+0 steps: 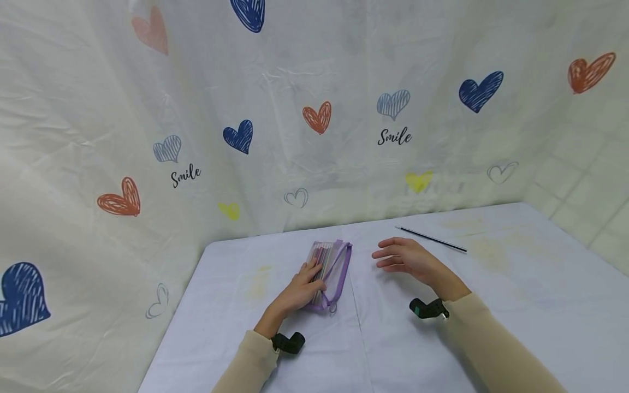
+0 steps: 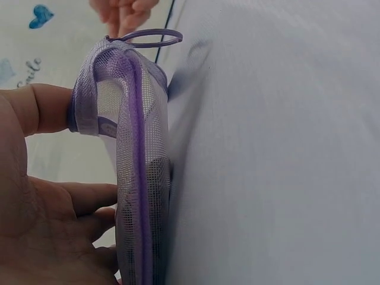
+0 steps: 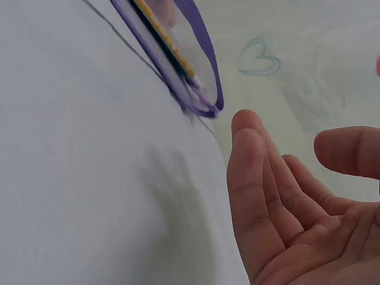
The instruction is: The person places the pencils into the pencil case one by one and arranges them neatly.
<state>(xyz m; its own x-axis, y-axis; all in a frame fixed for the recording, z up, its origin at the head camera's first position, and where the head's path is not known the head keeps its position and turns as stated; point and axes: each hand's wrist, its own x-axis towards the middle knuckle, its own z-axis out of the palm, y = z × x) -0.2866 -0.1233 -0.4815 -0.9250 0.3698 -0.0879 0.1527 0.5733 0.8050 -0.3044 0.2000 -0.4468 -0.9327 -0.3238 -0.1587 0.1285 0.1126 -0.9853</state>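
A see-through mesh pencil case (image 1: 339, 273) with purple trim lies on the table, and several colored pencils (image 1: 321, 255) show inside it. Its purple edges stand apart along the right side in the head view. My left hand (image 1: 302, 286) rests on the case with fingers spread. In the left wrist view, the thumb (image 2: 50, 108) and fingertips touch the mesh. To the right of the case, my right hand (image 1: 405, 257) hovers above the table, holding nothing, its fingers (image 3: 246, 172) extended and slightly bent. Beyond it lies a dark pencil (image 1: 432, 238) with a pale end.
A white cloth (image 1: 383, 349) with a few faint yellowish patches covers the table. Behind the table hangs a pale curtain (image 1: 344, 164) printed with hearts and "Smile". Each wrist wears a small black camera (image 1: 290, 343).
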